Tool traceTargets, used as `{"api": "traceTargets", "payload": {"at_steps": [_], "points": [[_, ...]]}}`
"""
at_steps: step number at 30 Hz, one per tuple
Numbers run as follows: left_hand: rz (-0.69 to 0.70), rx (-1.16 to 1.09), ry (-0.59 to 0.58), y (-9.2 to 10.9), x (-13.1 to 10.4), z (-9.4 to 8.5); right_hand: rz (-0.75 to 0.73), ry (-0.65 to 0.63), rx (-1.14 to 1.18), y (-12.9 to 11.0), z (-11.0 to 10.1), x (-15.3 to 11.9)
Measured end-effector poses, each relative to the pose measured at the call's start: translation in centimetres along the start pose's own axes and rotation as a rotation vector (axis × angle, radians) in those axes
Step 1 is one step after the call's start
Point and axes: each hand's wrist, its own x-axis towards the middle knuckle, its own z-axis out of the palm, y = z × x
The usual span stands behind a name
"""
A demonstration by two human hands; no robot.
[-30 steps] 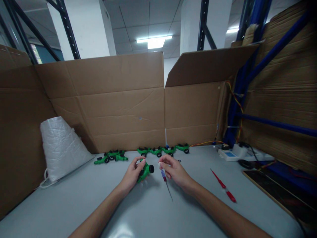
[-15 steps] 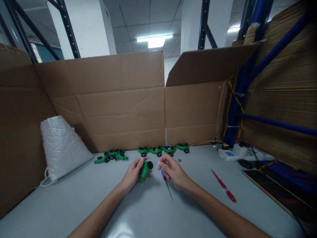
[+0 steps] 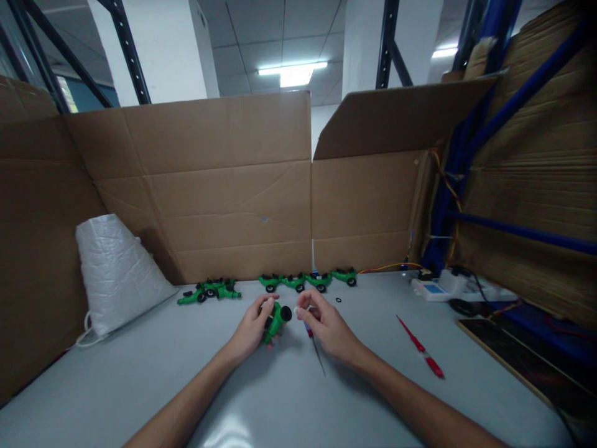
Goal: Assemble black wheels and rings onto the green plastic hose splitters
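Observation:
My left hand (image 3: 254, 326) is closed around a green plastic fitting (image 3: 277, 323) with a round black end. That black end points up and to the right, towards my right hand (image 3: 329, 326). Thumb and forefinger of the right hand pinch a small white piece (image 3: 297, 313), too small to make out, just short of the fitting. A screwdriver (image 3: 310, 333) with a blue and red handle juts out below the same hand, seemingly held by its curled lower fingers. Its thin shaft slants down over the grey table (image 3: 275, 398).
Similar green fittings with black parts stand in a left group (image 3: 212, 291) and a right row (image 3: 305, 282). A small black ring (image 3: 338, 300) and a red screwdriver-like tool (image 3: 421, 347) lie to the right. Also there: a white wrapped bag (image 3: 116, 274), a power strip (image 3: 485, 292), cardboard walls (image 3: 233, 205).
The green fitting has moved slightly right and turned a little, its black end now closer to the white piece. My right hand has hardly moved.

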Motion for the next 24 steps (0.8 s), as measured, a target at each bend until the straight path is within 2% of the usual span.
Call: {"api": "traceTargets", "payload": {"at_steps": [7, 24], "points": [[0.015, 0.029, -0.005, -0.1, -0.3, 0.4, -0.039, -0.026, -0.124, -1.0, 0.2, -0.5], [0.062, 0.069, -0.031, -0.4, -0.3, 0.4, -0.079, -0.047, -0.155, -1.1, 0.3, -0.5]]}}
